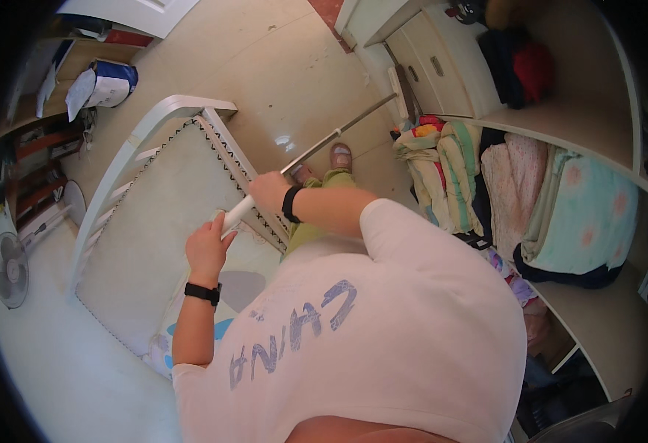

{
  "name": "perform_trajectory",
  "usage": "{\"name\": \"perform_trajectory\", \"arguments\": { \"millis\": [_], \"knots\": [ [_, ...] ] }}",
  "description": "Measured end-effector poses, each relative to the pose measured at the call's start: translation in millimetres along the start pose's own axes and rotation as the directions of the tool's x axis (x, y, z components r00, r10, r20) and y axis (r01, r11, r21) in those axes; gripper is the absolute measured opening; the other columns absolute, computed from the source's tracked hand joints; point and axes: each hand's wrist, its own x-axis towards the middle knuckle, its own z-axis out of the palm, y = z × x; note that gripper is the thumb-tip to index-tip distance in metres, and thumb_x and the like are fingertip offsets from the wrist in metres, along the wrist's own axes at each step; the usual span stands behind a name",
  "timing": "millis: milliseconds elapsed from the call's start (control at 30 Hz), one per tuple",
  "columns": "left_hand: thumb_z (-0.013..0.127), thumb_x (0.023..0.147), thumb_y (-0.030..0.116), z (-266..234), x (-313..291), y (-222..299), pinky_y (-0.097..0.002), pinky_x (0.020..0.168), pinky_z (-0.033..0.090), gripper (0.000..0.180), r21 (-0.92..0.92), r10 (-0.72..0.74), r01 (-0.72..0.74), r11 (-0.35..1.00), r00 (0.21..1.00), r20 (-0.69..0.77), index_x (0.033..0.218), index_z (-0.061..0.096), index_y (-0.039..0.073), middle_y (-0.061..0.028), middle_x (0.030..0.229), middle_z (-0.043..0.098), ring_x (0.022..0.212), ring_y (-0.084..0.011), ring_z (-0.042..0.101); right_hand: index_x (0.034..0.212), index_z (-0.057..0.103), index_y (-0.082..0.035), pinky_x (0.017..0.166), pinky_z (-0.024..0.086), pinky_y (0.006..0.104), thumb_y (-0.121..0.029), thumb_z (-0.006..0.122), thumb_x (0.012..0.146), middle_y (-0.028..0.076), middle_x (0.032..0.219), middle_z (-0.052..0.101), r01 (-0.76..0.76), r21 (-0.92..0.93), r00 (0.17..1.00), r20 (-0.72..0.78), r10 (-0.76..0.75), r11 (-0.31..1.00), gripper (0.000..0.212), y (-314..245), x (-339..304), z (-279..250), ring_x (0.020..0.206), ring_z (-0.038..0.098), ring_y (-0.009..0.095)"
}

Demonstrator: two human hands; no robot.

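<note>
Pale, glossy floor (pixel 280 74) is stretching between a white-framed bed (pixel 165 111) on our left and open shelving with folded quilts (pixel 442 177) on our right. We are holding a long-handled mop (pixel 361 119) aslant across our front, its pole running away from us over the floor. Our left hand (pixel 206 247) is wrapping the white grip near its end, above the mattress (pixel 147 221); our right hand (pixel 271 192) is closing round the pole farther down. At the far end, the flat head (pixel 405 92) is sitting just beside the white drawers (pixel 431 66), near the quilts; we cannot tell whether it is touching either.

We are working in a narrow gap, so pushing too far could be knocking the head into the drawer fronts or snagging bedding. Swinging the grip wide could be striking the bed frame. Our shoes (pixel 341 156) are standing close to the pole, so a careless pull could be catching a foot, and slick tile could be costing us our balance.
</note>
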Motion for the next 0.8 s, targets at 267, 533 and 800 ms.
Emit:
{"name": "perform_trajectory", "arguments": {
  "millis": [267,533,800],
  "knots": [
    [0.072,0.085,0.034,89.2,24.4,-39.0,-0.0441,0.061,0.050,0.033,-0.119,0.019,-0.019,0.993,1.000,-0.002,0.109,0.062,0.014,-0.0083,0.079,0.062,0.073,-0.0310,0.064,0.091,0.074,-0.008,0.070,0.058,0.0396,-0.016,0.065,0.083,0.012,0.089,0.072,-0.003,0.097,1.000,0.025,0.001,0.995,0.015,17.1,31.9,68.4,0.084,0.072,0.029],
    [0.070,0.087,0.037,182.7,72.1,-1.4,-0.0444,0.058,0.051,0.032,-0.279,-0.052,0.034,0.960,0.997,-0.056,0.109,0.063,0.015,-0.0089,0.080,0.064,0.071,-0.0331,0.064,0.090,0.075,-0.010,0.069,0.059,0.0376,-0.018,0.063,0.085,0.010,0.087,0.071,-0.062,-0.089,0.996,0.062,0.067,0.994,0.015,92.5,45.4,98.5,0.083,0.072,0.027],
    [0.069,0.088,0.040,191.5,48.1,-1.5,-0.0449,0.059,0.052,0.035,-0.306,-0.217,0.191,0.933,0.975,-0.053,0.112,0.062,0.016,-0.0102,0.081,0.064,0.071,-0.0335,0.064,0.083,0.076,-0.013,0.062,0.057,0.0395,-0.017,0.066,0.081,0.011,0.083,0.071,0.119,-0.163,0.989,0.106,-0.103,0.979,0.012,78.8,63.0,110.3,0.078,0.072,0.028]
  ]
}}
